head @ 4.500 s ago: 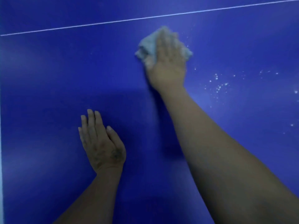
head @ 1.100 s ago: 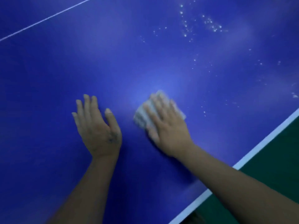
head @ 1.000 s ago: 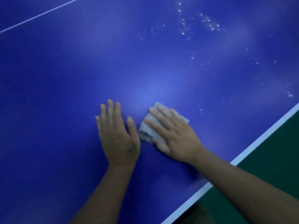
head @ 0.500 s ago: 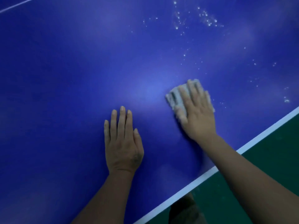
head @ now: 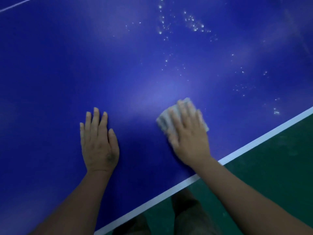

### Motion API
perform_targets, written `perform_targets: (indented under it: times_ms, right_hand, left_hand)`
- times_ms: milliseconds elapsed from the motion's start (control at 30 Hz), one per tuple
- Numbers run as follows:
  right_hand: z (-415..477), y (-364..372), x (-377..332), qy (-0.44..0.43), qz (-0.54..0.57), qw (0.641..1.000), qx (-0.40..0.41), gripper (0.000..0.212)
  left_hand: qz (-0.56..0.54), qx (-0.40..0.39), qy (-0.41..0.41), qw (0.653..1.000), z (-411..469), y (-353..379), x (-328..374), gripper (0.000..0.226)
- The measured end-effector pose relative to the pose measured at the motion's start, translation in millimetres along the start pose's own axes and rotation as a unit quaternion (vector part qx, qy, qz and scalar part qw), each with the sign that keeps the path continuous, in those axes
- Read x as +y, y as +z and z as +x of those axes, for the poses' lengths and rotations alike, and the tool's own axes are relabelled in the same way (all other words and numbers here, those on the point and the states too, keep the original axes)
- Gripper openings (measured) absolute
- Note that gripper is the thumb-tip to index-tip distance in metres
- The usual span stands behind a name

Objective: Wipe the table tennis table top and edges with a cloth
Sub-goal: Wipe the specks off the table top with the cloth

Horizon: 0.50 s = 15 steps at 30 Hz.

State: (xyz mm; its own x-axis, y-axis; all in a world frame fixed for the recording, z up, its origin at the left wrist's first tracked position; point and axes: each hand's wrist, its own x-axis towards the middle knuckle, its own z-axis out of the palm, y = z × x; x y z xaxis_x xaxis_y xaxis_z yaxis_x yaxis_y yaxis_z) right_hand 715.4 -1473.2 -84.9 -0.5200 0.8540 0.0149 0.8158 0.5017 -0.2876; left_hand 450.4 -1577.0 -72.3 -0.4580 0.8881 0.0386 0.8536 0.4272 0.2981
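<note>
Near edge line (head: 254,144): right hand (head: 189,141), fingers (head: 183,112) flat, presses cloth (head: 163,119), pulled back; left hand (head: 99,146) splayed, bracing surface (head: 67,65); specks (head: 194,26) remain.

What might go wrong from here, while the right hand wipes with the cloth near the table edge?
1. White specks lie beyond the cloth; short strokes may miss them.
2. The left hand rests flat on the blue table top and may leave marks.

Dim, bluish light; soft glare on the table top (head: 162,92); right hand (head: 189,138) motion-blurred.
</note>
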Motion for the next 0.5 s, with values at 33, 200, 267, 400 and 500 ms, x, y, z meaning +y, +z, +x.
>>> perform_targets:
  times_ms: [33, 200, 267, 400, 500]
  right_hand:
    - [-18, 3, -6, -0.064, 0.013, 0.997, -0.027, 0.066]
    - [-17, -15, 58, -0.198, -0.024, 0.978, -0.053, 0.066]
    - [6, -22, 78, -0.049, -0.029, 0.998, -0.013, 0.063]
    - [-17, -12, 56, -0.069, 0.012, 0.997, -0.027, 0.063]
    - [-16, -15, 58, -0.246, 0.001, 0.966, -0.084, 0.068]
  left_hand:
    - [-0.011, 0.013, -0.027, 0.999, 7, 3, 14, 0.055]
    - [-0.015, 0.036, -0.117, 0.992, 43, 26, 75, 0.059]
    - [0.031, 0.034, -0.123, 0.991, 44, 35, 74, 0.061]
    - [0.04, 0.041, -0.121, 0.991, 44, 36, 74, 0.061]
    - [0.038, 0.035, -0.125, 0.991, 45, 34, 76, 0.061]
